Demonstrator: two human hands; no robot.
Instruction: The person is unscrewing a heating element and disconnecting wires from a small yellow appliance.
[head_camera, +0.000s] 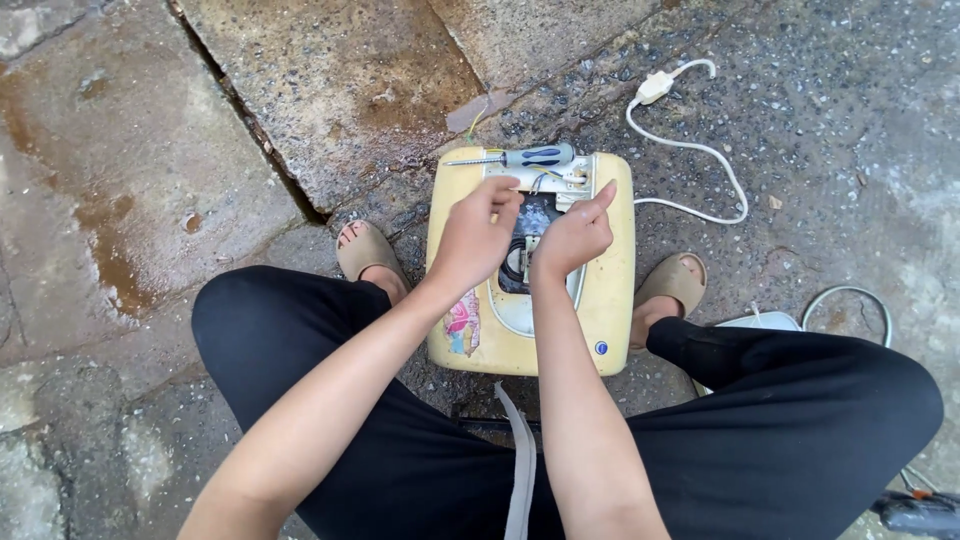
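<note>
Grip: both hands are pinched narrow over the open middle of the yellow appliance casing (610, 300) — left hand (475, 240) has fingertips curled down at the opening's upper edge, right hand (572, 238) is half-closed with the forefinger raised; whether either actually holds a wire or small part I cannot tell.
Casing position: lies flat on wet stone paving (130, 170), between the person's sandalled feet, just ahead of the knees.
Working well: judging by the dark cavity and the thin wires near the terminal strip (545, 180), slow fingertip work suits this — pulling on the wires looks risky.
Tool: blue-handled screwdriver (520, 157) rests across the casing's far edge, just beyond the fingers, where a nudge could roll it off.
Cord: white cable with inline switch (655, 87) loops off to the right, apart from the hands.
Surroundings: puddles on the stone; a pale object and a wire loop (850, 300) beside the right knee.
Obstruction: the hands themselves hide most of the opening.
</note>
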